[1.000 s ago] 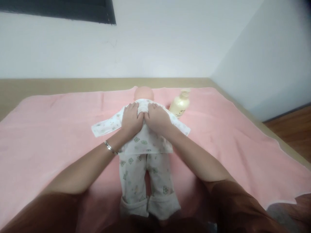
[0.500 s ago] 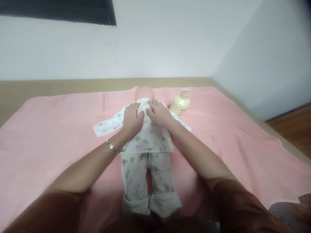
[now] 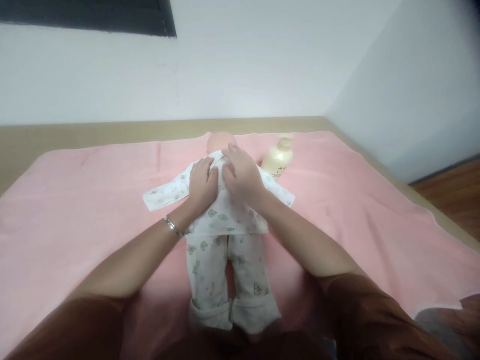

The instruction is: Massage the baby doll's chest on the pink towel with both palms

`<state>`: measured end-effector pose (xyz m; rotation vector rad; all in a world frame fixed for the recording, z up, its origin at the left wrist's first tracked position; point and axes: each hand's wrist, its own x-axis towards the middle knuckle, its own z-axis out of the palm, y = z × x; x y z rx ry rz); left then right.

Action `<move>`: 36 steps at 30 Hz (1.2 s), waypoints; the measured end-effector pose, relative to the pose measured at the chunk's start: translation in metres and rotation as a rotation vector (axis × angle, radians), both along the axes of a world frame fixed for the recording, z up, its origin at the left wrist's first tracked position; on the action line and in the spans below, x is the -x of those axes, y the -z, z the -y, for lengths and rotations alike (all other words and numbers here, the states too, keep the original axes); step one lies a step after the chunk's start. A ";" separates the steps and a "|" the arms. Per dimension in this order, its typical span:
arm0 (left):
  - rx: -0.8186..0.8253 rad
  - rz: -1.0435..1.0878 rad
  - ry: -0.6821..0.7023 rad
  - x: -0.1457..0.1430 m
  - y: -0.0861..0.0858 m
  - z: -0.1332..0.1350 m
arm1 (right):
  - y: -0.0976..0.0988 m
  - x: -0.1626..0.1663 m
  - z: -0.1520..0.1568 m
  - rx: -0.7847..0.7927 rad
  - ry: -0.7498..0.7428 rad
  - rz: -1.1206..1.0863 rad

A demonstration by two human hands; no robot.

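Note:
A baby doll point(image 3: 221, 141) lies stretched out on a pink blanket point(image 3: 105, 185), its bald head away from me. It wears a white printed top point(image 3: 225, 217) and matching trousers point(image 3: 208, 272) with turned-up cuffs. My left hand point(image 3: 202, 185) rests on the left side of the doll's upper body, fingers laid over the cloth. On the other side is my right hand point(image 3: 243, 175), a little raised, with its fingers extended near the doll's neck. Neither hand grips anything. The doll's face is not visible.
A pale yellow pump bottle point(image 3: 278, 159) is beside the doll's right-hand sleeve. Behind the blanket runs a beige edge point(image 3: 112, 134), then a white wall point(image 3: 243, 65). A dark panel point(image 3: 90, 15) is at the upper left. Wooden floor point(image 3: 453, 200) shows at the right.
My right hand has lifted slightly off the top and moved a little toward the doll's head. My left hand stays in nearly the same place. The doll and bottle have not moved.

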<state>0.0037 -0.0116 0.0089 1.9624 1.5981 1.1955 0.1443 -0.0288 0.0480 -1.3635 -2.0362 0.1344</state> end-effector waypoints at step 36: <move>-0.045 0.076 -0.006 0.001 0.003 0.001 | -0.004 0.009 0.005 0.203 -0.111 0.203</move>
